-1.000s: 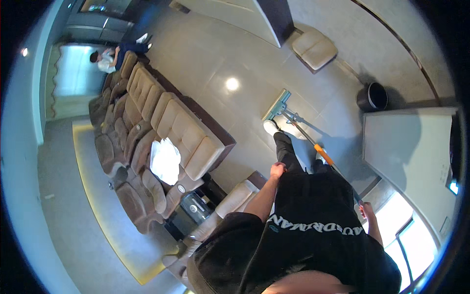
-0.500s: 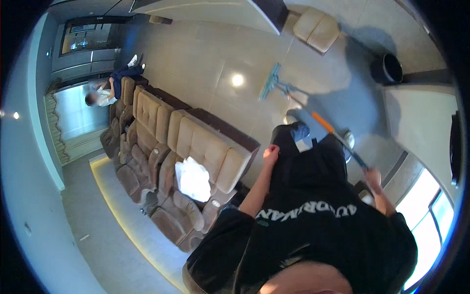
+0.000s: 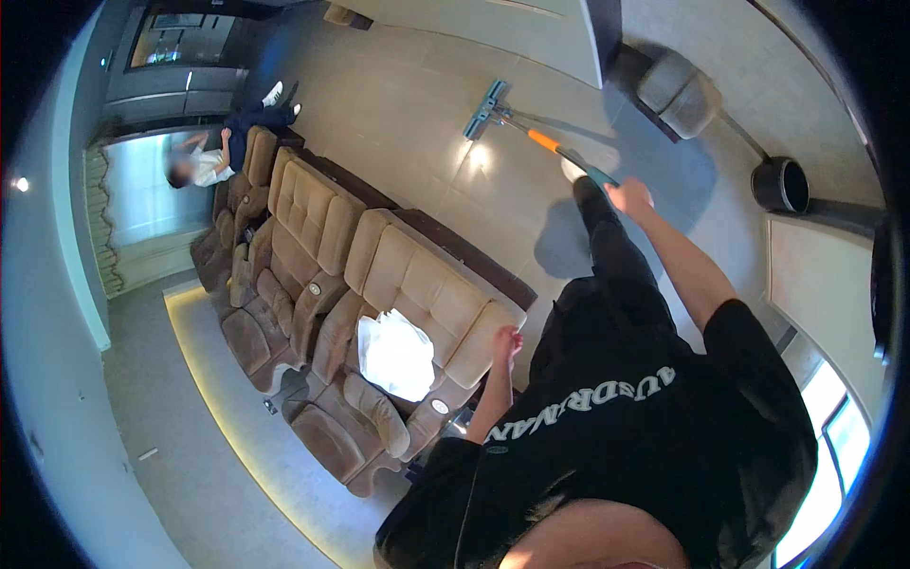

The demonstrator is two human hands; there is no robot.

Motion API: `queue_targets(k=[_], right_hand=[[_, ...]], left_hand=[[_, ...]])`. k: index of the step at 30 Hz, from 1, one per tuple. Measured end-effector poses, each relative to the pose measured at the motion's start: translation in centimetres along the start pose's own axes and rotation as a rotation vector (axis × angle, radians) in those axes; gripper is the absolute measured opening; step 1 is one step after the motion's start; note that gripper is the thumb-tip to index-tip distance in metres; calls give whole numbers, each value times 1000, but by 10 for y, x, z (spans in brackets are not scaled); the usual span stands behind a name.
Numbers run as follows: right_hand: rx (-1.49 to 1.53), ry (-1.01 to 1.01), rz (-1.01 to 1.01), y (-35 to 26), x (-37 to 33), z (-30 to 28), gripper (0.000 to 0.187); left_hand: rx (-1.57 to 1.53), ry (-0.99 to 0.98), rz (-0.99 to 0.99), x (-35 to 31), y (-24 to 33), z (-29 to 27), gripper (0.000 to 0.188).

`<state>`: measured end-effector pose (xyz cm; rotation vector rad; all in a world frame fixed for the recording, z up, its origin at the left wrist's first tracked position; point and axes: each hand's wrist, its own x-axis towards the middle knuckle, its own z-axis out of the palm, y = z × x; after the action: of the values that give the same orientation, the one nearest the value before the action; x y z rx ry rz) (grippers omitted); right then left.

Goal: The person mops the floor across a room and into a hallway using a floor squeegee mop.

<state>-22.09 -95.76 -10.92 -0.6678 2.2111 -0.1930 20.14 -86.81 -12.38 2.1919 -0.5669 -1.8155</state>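
Observation:
A flat-headed mop lies reached out ahead of me, its teal mop head [image 3: 485, 110] down on the grey tiled floor. Its pole [image 3: 544, 141] has an orange section and a dark green upper end. My right hand [image 3: 629, 196] is closed round that upper end, with the arm stretched forward. By my left side, my left hand [image 3: 507, 347] hangs with its fingers curled and nothing visible in them. It is close to the back of the nearest brown recliner sofa [image 3: 427, 270]; whether it touches the sofa I cannot tell.
A white cloth or bag [image 3: 396, 356] lies on the sofa row. At the far left a person [image 3: 207, 161] sits with legs stretched out. A padded stool [image 3: 680, 95] and a black bin [image 3: 780, 185] stand to the right, near a wall panel [image 3: 531, 28].
My right hand has swung forward from beside my right hip, still on the pole. The mop head has slid ahead and to the left, and one leg has stepped forward.

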Motion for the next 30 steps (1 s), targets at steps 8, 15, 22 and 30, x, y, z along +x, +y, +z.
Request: queue_targets(k=[8,15,22,30], right_hand=[[79,56,-119,-177,46,-26,37],[12,143,-82,-83,64,46,45],[294,-165,-26,60,-13,239,43],[461,-416,-158,58,-76,148,35]], left_hand=[[729,-139,120,18,-48,2,13],[-21,-179,65,6,27,36,12],[55,-146,86,6,22,67,12],[62,-328,-27,-26,-11,137,26]])
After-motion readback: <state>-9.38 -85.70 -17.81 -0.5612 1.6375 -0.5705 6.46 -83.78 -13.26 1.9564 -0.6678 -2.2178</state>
